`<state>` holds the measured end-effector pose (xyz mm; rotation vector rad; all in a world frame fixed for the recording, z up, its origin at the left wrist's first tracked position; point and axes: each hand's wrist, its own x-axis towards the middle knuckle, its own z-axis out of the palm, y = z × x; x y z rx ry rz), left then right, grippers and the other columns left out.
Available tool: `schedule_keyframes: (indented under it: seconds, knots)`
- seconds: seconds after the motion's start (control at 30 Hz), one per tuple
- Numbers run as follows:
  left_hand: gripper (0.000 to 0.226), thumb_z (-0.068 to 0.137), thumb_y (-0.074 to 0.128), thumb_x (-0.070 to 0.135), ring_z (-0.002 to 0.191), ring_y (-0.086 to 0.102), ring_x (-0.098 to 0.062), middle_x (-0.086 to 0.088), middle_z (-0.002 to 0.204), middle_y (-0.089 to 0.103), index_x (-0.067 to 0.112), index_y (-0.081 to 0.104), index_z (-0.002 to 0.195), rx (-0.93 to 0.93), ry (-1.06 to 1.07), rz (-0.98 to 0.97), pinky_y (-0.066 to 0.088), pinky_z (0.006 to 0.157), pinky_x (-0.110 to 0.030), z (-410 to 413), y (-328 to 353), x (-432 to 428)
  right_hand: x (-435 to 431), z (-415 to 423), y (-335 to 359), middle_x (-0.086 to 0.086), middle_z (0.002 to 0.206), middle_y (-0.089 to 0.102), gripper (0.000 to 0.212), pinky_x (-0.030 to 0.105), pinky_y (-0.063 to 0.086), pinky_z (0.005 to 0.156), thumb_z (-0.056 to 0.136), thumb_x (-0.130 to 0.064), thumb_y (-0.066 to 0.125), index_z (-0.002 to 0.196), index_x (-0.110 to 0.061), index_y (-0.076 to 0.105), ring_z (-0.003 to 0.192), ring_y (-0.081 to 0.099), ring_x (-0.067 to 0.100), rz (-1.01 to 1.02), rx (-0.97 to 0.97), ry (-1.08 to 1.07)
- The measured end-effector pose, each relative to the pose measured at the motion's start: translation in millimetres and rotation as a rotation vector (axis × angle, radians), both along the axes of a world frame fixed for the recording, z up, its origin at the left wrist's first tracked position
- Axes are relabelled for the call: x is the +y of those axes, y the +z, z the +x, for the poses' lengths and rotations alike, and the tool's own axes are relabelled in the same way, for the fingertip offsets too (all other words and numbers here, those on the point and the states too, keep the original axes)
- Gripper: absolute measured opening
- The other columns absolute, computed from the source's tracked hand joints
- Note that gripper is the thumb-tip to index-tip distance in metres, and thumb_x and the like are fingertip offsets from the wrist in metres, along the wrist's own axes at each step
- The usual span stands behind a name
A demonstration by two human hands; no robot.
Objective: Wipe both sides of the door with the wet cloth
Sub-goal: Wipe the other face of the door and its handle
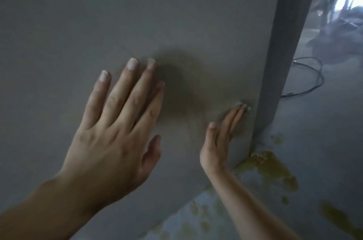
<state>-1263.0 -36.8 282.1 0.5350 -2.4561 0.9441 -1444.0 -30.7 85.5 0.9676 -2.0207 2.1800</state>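
A plain grey door (pixel 117 14) fills most of the head view, its narrow edge (pixel 284 43) running down on the right. My left hand (pixel 115 131) lies flat against the door face with fingers spread and straight. My right hand (pixel 222 141) presses flat on the lower part of the door near its edge, fingers straight. A small bit of pale greenish cloth (pixel 243 103) peeks out beyond the right fingertips; the rest of it is hidden under the hand.
A grey floor (pixel 324 151) shows right of the door, with yellowish stains (pixel 269 165) near the door's bottom corner. A thin dark cable (pixel 314 75) loops on the floor behind the door. Bright blurred shapes lie at the top right.
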Motion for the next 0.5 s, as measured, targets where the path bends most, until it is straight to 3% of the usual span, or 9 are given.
schedule_keyframes:
  seconds: [0.1,0.17,0.23,0.37,0.5]
  knots:
    - [0.077,0.086,0.063,0.033,0.157,0.014,-0.037,-0.02,0.168,0.018,0.0,0.042,0.152,0.008,0.01,-0.004,0.009,0.126,-0.057,17.1,2.7,1.1,3.4,24.7,50.1,0.006,0.169,-0.017,0.074,0.049,0.001,0.127,0.106,-0.051,0.018,0.16,-0.005,-0.004,0.156,-0.01,0.04,0.018,0.555,0.1]
    - [0.077,0.085,0.064,0.032,0.157,0.013,-0.037,-0.02,0.168,0.018,0.001,0.043,0.152,0.047,0.047,-0.016,0.007,0.126,-0.059,26.6,9.8,-1.6,8.4,26.5,56.7,0.002,0.17,-0.016,0.071,0.05,0.005,0.127,0.106,-0.051,0.019,0.162,-0.012,-0.003,0.156,-0.009,0.039,0.048,0.781,0.139]
    - [0.076,0.083,0.063,0.032,0.158,0.012,-0.036,-0.02,0.168,0.017,0.002,0.045,0.151,0.109,0.086,-0.028,0.003,0.125,-0.06,34.4,17.7,-4.3,9.3,8.3,73.7,0.004,0.17,-0.013,0.07,0.055,0.009,0.126,0.107,-0.048,0.02,0.16,-0.007,0.005,0.156,-0.007,0.039,0.043,0.81,0.109]
    - [0.075,0.083,0.063,0.031,0.158,0.011,-0.035,-0.017,0.169,0.016,0.007,0.046,0.152,0.124,0.121,-0.036,0.0,0.122,-0.066,42.0,28.7,-6.2,-5.3,0.9,154.0,0.03,0.164,0.006,0.071,0.059,0.009,0.125,0.106,-0.038,0.028,0.154,0.014,0.016,0.153,0.001,0.05,-0.072,0.585,-0.041]
    - [0.075,0.082,0.065,0.031,0.157,0.018,-0.032,-0.016,0.169,0.02,0.006,0.047,0.151,0.132,0.099,-0.015,0.006,0.122,-0.066,47.2,31.9,-2.7,1.5,16.2,138.7,0.006,0.17,-0.009,0.069,0.055,0.006,0.125,0.105,-0.044,0.025,0.16,-0.005,0.008,0.156,-0.006,0.04,0.01,1.087,0.107]
